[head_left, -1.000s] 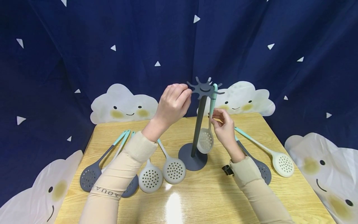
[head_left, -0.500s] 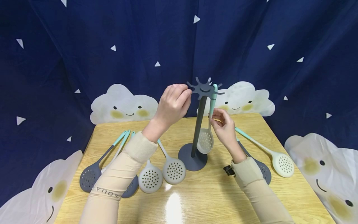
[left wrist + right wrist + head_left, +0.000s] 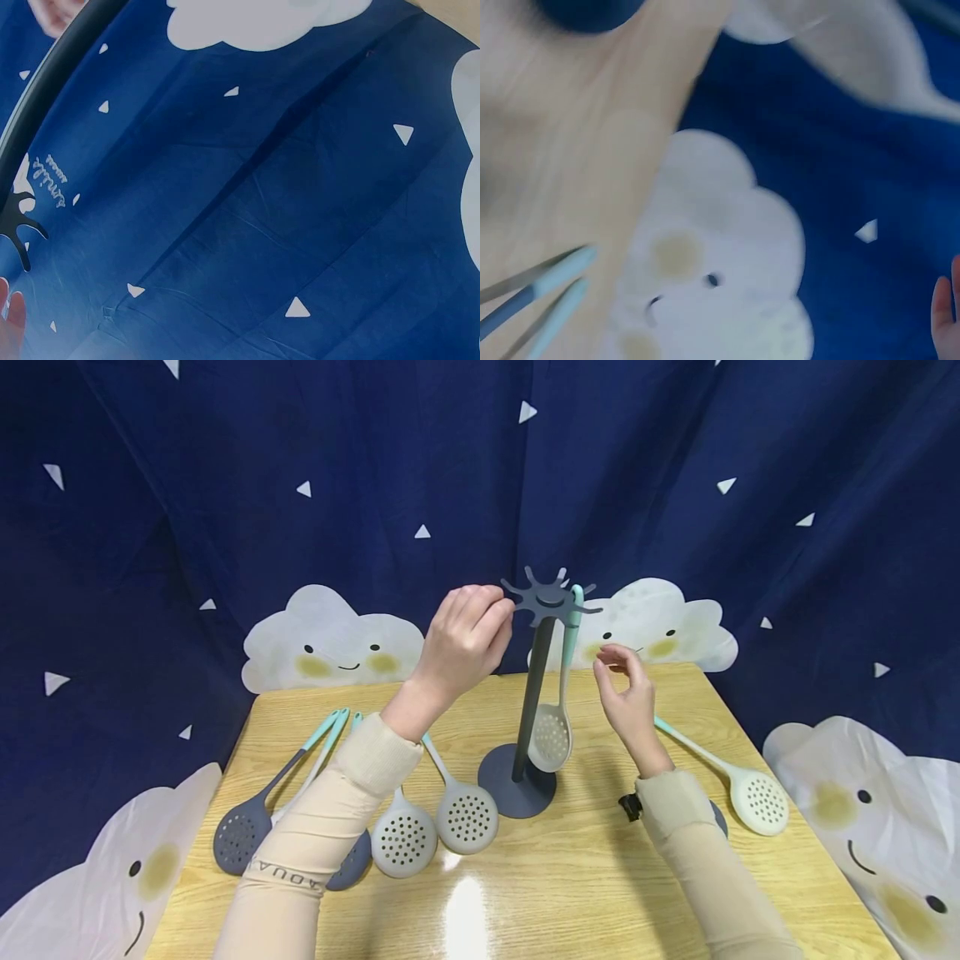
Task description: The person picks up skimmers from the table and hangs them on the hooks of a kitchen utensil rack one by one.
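Observation:
A pale grey skimmer [image 3: 551,737] with a mint handle hangs from a hook of the dark utensil stand [image 3: 534,693], its bowl beside the pole. My left hand [image 3: 467,631] is raised at the stand's top, curled fingers pinching the tip of a hook on its left side. In the left wrist view, the fingertips [image 3: 10,319] sit just by the dark hooks. To the right of the hanging skimmer, my right hand [image 3: 630,697] is loosely bent and holds nothing, apart from the handle. The right wrist view catches the blurred skimmer [image 3: 862,56] at its top edge.
Left of the stand lie several skimmers, among them a dark one [image 3: 242,835] and two grey ones [image 3: 468,818]. A cream skimmer [image 3: 759,800] lies at the right, with a dark one mostly hidden under my right sleeve. A blue curtain [image 3: 375,460] hangs behind the wooden table [image 3: 570,877].
My right hand has let go of the skimmer's handle and moved off to the right. The skimmer stays hanging on the stand. My left hand has not moved.

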The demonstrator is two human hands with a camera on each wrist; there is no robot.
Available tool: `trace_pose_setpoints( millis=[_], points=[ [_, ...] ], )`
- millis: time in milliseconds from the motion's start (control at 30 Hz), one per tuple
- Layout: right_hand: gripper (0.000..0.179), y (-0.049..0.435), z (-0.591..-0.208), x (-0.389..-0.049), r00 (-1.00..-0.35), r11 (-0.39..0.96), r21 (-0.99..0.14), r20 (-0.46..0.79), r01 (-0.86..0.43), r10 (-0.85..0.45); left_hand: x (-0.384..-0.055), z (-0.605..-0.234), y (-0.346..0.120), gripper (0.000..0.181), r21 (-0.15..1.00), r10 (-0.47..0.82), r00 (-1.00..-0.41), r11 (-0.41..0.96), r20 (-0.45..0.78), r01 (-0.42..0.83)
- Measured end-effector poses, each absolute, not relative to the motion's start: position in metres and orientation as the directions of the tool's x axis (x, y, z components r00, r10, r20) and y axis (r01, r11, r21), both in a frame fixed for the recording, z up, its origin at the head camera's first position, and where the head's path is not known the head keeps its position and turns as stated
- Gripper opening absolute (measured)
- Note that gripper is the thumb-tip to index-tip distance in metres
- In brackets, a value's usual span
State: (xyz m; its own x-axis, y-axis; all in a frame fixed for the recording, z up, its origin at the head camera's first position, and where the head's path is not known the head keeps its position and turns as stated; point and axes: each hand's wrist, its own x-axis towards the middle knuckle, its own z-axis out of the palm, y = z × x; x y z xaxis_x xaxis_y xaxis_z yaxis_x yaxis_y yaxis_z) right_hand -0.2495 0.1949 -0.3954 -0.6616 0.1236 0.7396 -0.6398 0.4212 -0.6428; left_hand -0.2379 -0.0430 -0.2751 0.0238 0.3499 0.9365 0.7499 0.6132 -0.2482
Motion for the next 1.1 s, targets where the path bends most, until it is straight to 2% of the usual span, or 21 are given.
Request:
trace_pose_setpoints(
  millis=[100, 200, 400, 700, 900, 1100],
  points=[
    [0.021, 0.208, -0.409, -0.258, -0.672, 0.535, -0.621, 0.730, -0.573, 0.128, -0.238, -0.275, -0.043, 0.006, -0.247, 0.350, 0.022, 0.614, 0.937, 0.750],
    [0.023, 0.221, -0.423, -0.264, -0.720, 0.601, -0.632, 0.682, -0.490, 0.130, -0.238, -0.275, -0.043, 0.006, -0.246, 0.350, 0.020, 0.616, 0.937, 0.749],
    [0.030, 0.247, -0.456, -0.271, -0.842, 0.685, -0.663, 0.522, -0.300, 0.137, -0.238, -0.276, -0.043, 0.006, -0.245, 0.347, 0.021, 0.616, 0.938, 0.749],
    [0.041, 0.273, -0.493, -0.270, -0.962, 0.765, -0.638, 0.252, -0.086, 0.103, -0.238, -0.276, -0.043, 0.005, -0.245, 0.349, 0.020, 0.616, 0.937, 0.749],
    [0.047, 0.283, -0.505, -0.264, -0.996, 0.800, -0.598, 0.029, 0.049, 0.082, -0.238, -0.277, -0.042, 0.006, -0.247, 0.351, 0.020, 0.617, 0.936, 0.747],
    [0.047, 0.291, -0.527, -0.266, -0.996, 0.876, -0.474, -0.031, 0.090, 0.085, -0.238, -0.277, -0.042, 0.006, -0.246, 0.351, 0.019, 0.617, 0.936, 0.748]
  ],
)
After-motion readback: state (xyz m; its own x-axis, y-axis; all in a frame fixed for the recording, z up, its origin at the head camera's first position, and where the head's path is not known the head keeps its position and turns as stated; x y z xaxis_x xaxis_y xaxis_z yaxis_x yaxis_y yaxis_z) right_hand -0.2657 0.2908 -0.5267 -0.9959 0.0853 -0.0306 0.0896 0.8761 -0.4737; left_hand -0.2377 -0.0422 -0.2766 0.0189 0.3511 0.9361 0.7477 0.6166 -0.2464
